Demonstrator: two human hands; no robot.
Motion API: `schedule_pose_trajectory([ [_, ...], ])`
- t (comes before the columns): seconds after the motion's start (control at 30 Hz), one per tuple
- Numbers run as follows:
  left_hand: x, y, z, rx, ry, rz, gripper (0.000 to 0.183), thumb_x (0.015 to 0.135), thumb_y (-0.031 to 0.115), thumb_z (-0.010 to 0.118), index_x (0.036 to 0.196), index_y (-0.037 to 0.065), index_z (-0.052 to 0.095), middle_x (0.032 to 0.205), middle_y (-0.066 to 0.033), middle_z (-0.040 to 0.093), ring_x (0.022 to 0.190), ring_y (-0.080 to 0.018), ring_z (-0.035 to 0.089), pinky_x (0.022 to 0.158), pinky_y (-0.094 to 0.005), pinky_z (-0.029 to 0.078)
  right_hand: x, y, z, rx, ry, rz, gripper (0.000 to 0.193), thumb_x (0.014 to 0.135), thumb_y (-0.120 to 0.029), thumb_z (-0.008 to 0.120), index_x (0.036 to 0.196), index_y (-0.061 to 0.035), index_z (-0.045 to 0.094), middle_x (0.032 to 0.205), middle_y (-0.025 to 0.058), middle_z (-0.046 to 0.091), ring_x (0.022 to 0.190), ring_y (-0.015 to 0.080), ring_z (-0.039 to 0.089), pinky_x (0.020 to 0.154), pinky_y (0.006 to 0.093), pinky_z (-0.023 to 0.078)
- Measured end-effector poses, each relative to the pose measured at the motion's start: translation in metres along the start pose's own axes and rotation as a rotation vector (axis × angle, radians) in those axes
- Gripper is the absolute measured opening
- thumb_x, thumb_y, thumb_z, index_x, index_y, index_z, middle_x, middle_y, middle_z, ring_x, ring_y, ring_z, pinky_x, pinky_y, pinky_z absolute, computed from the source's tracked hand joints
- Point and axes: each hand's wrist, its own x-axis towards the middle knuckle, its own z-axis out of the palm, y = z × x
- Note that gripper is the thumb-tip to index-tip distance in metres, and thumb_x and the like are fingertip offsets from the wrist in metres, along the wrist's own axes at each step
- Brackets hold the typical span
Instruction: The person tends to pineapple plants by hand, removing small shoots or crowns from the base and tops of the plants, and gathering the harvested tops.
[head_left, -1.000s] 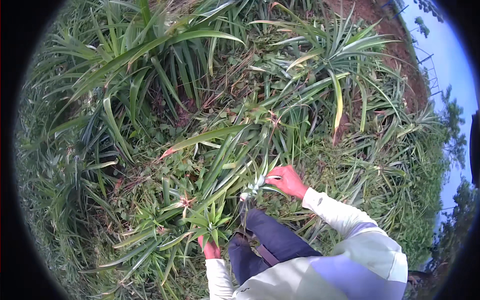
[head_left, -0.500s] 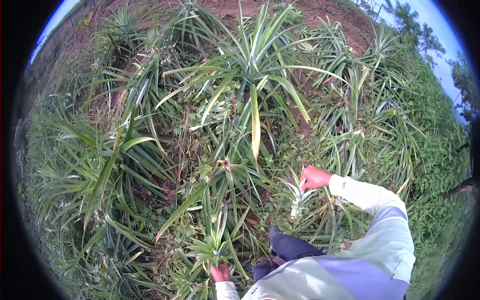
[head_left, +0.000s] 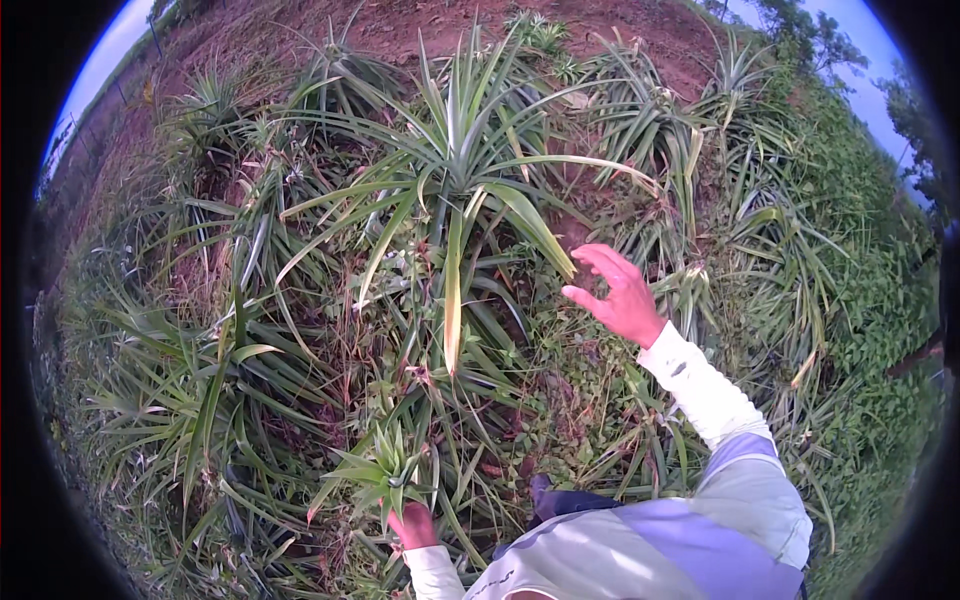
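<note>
Low in the view, my left hand (head_left: 411, 525) is closed around the base of a small green pineapple crown (head_left: 391, 465), its spiky leaves fanned out above the fingers. Leaves partly cover those fingers. My right hand (head_left: 622, 293) is raised at right of centre with thumb and fingers apart, holding nothing. Its fingertips are near the yellowing leaf tips of a large pineapple plant (head_left: 462, 165), though I cannot tell whether they touch.
More pineapple plants (head_left: 235, 370) with long arching leaves crowd the left side and the far right. Green weeds (head_left: 850, 300) cover the right slope. Bare red soil (head_left: 390, 30) shows at the far end. My dark trouser leg (head_left: 570, 503) is among the leaves below.
My right hand has let go of the pale-based pineapple crown it was holding, opened, and moved up and away. My left hand has shifted slightly left and up with its crown.
</note>
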Motion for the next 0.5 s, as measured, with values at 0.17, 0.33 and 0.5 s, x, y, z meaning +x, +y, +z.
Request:
schedule_pose_trajectory([
  [0.17,0.059,0.052,0.11,-0.083,-0.05,0.163,0.034,0.1,0.031,0.055,0.124,0.008,0.057,0.114,-0.0089,0.065,0.089,-0.0234,0.063,0.074,-0.032,0.055,-0.169,0.08,0.049,0.137,-0.13,0.557,0.06,0.081,-0.044,0.077,0.115,0.0041,0.064,0.114,0.0167,0.063,0.089,0.0268,0.067,0.079,0.037,0.054],
  [0.33,0.065,0.169,0.246,-0.005,-0.314,0.6,0.041,0.1,0.03,0.056,0.126,-0.002,0.051,0.118,-0.0186,0.062,0.094,-0.0283,0.062,0.08,-0.0334,0.055,-0.244,0.124,0.053,0.12,0.005,0.731,0.052,0.08,-0.037,0.079,0.108,0.0048,0.066,0.106,0.0154,0.065,0.085,0.0243,0.068,0.075,0.0355,0.055],
  [0.5,0.005,0.276,0.386,-0.133,-0.355,1.266,0.042,0.1,0.028,0.054,0.123,-0.008,0.053,0.114,-0.0231,0.062,0.096,-0.031,0.063,0.084,-0.0383,0.053,-0.279,0.162,0.025,0.035,0.251,0.841,0.039,0.082,-0.029,0.079,0.102,0.0034,0.067,0.098,0.013,0.066,0.08,0.0219,0.069,0.072,0.0327,0.054],
])
